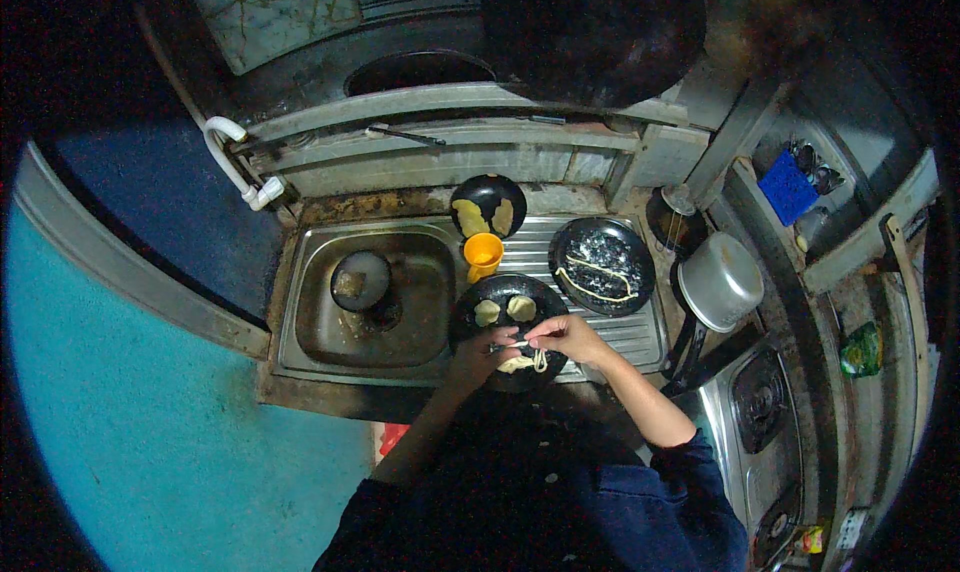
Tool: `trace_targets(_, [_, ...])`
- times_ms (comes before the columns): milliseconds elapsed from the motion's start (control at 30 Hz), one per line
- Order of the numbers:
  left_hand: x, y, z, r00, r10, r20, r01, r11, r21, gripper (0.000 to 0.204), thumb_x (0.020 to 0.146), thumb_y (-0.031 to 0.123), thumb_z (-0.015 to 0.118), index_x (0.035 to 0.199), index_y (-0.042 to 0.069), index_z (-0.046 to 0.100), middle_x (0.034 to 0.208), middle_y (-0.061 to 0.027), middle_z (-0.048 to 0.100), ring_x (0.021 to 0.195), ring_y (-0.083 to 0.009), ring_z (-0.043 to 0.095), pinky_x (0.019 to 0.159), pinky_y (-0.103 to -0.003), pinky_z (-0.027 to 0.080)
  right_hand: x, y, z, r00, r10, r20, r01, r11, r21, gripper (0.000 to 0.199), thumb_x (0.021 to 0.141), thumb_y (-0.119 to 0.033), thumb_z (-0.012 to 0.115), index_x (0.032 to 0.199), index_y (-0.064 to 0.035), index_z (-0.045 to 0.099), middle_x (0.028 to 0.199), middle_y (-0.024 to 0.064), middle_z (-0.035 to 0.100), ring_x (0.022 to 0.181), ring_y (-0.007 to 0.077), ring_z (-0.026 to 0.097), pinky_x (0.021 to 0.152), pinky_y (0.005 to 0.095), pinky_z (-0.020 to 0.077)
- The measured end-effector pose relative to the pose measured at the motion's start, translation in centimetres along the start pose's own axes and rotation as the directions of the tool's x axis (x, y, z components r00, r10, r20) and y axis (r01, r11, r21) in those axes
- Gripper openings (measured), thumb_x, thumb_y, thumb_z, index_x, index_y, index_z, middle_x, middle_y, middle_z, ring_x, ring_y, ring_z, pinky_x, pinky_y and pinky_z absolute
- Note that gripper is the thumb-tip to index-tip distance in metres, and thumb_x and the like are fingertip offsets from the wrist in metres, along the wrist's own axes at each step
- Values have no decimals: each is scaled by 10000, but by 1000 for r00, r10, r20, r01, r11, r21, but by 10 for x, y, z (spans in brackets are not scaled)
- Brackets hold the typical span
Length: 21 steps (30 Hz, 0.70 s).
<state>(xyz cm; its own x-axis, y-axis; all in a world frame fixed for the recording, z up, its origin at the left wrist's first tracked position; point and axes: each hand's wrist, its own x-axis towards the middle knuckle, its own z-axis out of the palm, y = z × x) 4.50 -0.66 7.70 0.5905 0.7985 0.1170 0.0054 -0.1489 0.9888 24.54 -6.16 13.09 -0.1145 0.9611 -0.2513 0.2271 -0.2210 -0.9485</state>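
Note:
Over a round black pan (463,317), my two hands meet. My left hand (484,358) is closed on one end of a thin pale dough strip (518,344). The fingers of my right hand (566,339) pinch its other end. Below them in the pan lies more pale dough (517,365), partly hidden by my fingers, with a loop hanging by the right hand. Two small flat dough rounds (487,313) sit toward the pan's far side. To the right, a black floured pan (567,240) holds a long dough rope (604,286) bent back on itself.
A yellow cup (483,253) stands just beyond the near pan. Behind it, a black pan (489,189) holds flattened yellowish pieces. On the left is a steel sink (420,352) with a dark round vessel (360,281). A silver pot (720,282) and a stove (762,402) are at the right.

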Motion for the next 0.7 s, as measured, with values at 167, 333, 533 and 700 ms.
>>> trace_targets(167, [2,22,3,996,73,50,-85,945,315,220,772,222,660,909,51,635,810,-92,650,760,-188,629,694,-289,478,1,2,2,996,-76,-50,75,997,-10,133,721,-27,689,849,-30,655,776,8,641,697,67,564,653,215,452])
trace_targets(333, [6,24,0,979,-174,106,123,921,370,215,840,249,568,814,44,626,733,-93,631,657,-187,607,617,-297,459,-2,-7,3,984,-134,-118,101,963,-252,173,671,-40,727,824,-40,645,740,16,639,659,67,565,611,226,458])
trace_targets(533, [2,12,4,989,-141,38,130,969,211,207,843,234,565,795,40,617,685,-63,614,656,-164,593,633,-283,453,-6,-17,7,986,-144,-88,108,938,-329,183,681,-71,724,838,-40,636,736,29,641,664,84,584,624,239,467])
trace_targets(700, [0,15,10,989,-137,57,128,981,146,166,819,196,608,838,33,631,763,-54,634,726,-127,588,677,-264,456,-4,-8,10,983,-145,-114,111,958,-264,232,678,-141,723,888,-78,648,786,65,656,721,149,627,653,265,484])
